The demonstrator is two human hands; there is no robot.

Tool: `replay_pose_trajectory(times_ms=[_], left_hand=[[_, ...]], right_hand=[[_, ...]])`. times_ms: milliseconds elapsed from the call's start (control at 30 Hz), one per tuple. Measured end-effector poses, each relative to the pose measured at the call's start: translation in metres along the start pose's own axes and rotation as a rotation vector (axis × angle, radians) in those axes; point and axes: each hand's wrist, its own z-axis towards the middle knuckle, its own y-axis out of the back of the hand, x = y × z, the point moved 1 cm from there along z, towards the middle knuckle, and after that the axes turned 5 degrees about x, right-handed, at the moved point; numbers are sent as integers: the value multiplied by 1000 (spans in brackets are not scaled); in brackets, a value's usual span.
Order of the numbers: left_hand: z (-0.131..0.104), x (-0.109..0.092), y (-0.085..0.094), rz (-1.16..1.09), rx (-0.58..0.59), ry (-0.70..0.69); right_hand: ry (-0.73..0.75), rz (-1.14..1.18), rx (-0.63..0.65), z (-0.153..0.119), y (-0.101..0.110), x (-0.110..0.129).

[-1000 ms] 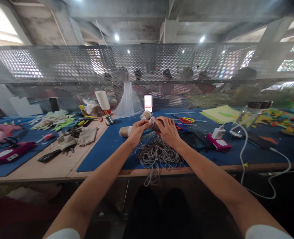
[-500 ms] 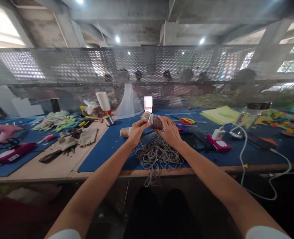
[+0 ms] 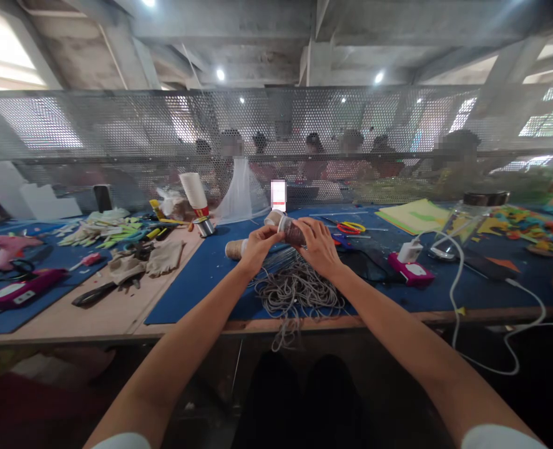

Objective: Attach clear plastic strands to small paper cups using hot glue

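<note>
Forearms [image 3: 201, 327] slant inward over the desk [image 3: 93, 321], their white sleeves [image 3: 123, 440] cut off below. The left hand's [image 3: 259, 247] grip pinches the pale end of a brown roll [image 3: 294, 233]; the right hand [image 3: 318, 243] curls over its other end. Held between them above the desk, the roll is partly hidden, its texture blurred. Soft grey cord [image 3: 299, 292] heaps beneath in tangled loops.

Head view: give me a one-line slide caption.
The left hand and right hand hold a grey-brown wrapped cylinder just beyond tangled grey cord on a blue mat.
</note>
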Motion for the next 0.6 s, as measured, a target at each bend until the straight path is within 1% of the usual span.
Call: replay_pose_trajectory(times_ms=[133, 267, 433, 600], left_hand=[[0, 0, -1, 53, 23, -28], [-2, -5, -3, 78, 43, -38], [-2, -9, -2, 41, -16, -30], [0, -5, 3, 94, -92, 1]], right_hand=[[-18, 23, -16, 0, -2, 0], [-18, 18, -34, 1, -2, 0], [0, -7, -38, 1, 1, 1], [-7, 6, -12, 1, 1, 2]])
